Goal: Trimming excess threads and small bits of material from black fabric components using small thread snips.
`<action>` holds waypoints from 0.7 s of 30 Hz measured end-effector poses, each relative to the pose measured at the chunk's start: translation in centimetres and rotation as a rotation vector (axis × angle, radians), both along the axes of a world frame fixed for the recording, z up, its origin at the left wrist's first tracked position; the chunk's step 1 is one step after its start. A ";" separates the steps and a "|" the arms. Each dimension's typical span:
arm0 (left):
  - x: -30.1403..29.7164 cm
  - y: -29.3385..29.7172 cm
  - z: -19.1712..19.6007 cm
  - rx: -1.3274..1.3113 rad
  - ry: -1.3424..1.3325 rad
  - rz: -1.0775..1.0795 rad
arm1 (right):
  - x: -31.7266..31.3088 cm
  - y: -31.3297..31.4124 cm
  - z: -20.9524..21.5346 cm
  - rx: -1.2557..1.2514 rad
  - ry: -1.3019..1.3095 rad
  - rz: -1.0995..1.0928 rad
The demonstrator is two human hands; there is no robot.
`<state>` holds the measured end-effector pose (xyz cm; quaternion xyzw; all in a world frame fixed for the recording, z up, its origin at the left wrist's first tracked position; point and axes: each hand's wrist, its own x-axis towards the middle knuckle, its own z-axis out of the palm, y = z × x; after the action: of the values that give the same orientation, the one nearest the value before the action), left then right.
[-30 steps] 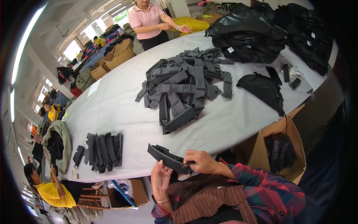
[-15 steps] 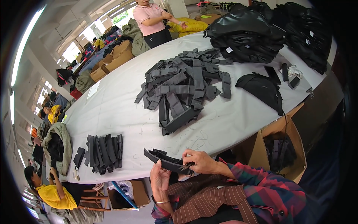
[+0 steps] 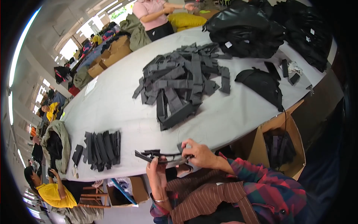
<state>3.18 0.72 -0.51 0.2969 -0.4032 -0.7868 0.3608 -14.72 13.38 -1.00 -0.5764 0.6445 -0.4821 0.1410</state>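
Note:
A dark grey fabric strip (image 3: pixel 169 161), folded into layers, is held just off the table's near edge. My left hand (image 3: pixel 156 175) pinches it from below near its left part, thumb on top. At its right end, the fingers of my right hand (image 3: pixel 202 155) are closed on the strip. Something small and dark shows at those fingers, too blurred to name. Beyond my hands lies a large loose pile of similar grey strips (image 3: pixel 179 76). To the left, a neater row of strips (image 3: pixel 103 150) rests on the white table (image 3: pixel 115 89).
Black bags (image 3: pixel 244 31) are heaped at the far right, near a half-round black piece (image 3: pixel 261 86). An open carton (image 3: pixel 298 153) stands below the right edge. Under the table's left side is another box (image 3: pixel 140 190). Nearby, a person in yellow (image 3: pixel 57 194) sits; another in pink (image 3: pixel 151 16) stands opposite.
The strip has turned edge-on between my hands, and my right hand has risen a little. Across the table, the person in pink has extended a forearm to the right.

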 end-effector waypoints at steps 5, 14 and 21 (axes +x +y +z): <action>-2.5 -0.7 1.2 -0.142 0.124 0.036 | -2.0 -0.8 0.7 -0.078 0.019 -0.128; -2.8 -0.1 1.9 -0.242 0.112 0.125 | -2.5 -0.9 3.1 0.027 -0.122 -0.122; -3.2 1.3 2.6 -0.379 -0.033 0.197 | -1.7 -0.9 3.8 -0.043 -0.074 -0.074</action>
<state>-0.04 2.03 2.09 0.2748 -0.5187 -0.6529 0.4787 -16.40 12.53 2.77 -0.5368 0.6492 -0.5218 0.1342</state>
